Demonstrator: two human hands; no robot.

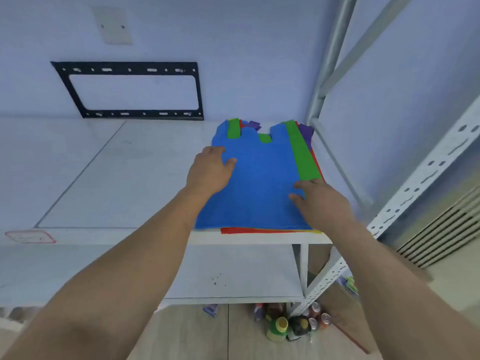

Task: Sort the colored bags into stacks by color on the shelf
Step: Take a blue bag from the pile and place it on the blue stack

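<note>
One mixed pile of flat bags lies at the right end of the white shelf (130, 178). A blue bag (259, 178) is on top. Under it a green bag (304, 157) shows along the right side, with red (246, 230) and yellow edges at the front and purple bags (306, 132) at the back. My left hand (210, 170) rests on the blue bag's left edge, thumb on top and fingertips curled at the edge. My right hand (319, 201) lies flat on its lower right part, fingers spread.
A grey metal upright (415, 183) with holes and a diagonal brace stand right of the pile. A lower shelf (233, 276) sits beneath. Bottles and cans (293, 323) stand on the wooden floor. A black wall bracket (130, 89) hangs behind.
</note>
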